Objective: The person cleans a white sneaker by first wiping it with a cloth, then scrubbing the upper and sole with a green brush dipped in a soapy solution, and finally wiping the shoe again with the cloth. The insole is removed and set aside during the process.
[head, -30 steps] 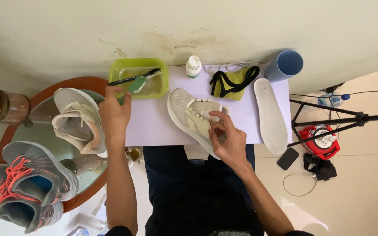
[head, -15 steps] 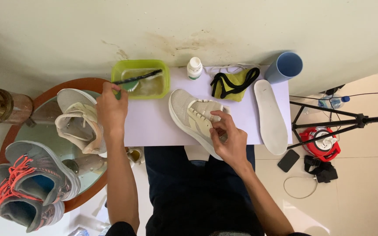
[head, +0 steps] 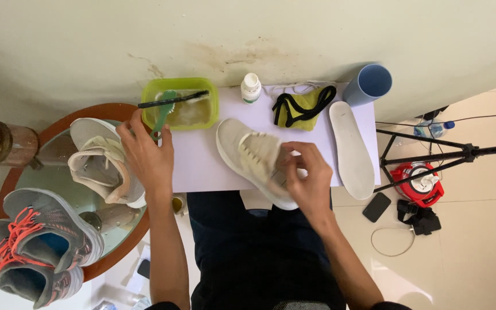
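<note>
Overhead, white table (head: 202, 166) against stained wall (head: 248, 46).

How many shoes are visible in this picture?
4: one white shoe on the white board under the right hand, one white shoe on the round table beside the left hand, two grey shoes lower left.

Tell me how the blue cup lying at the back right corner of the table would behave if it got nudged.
The blue cup lies on its side by the wall, so it would probably roll, curving if its body tapers. It looks like empty plastic, likely light and easily shifted. It rests at the table corner, so a push rightward might send it off the edge.
</note>
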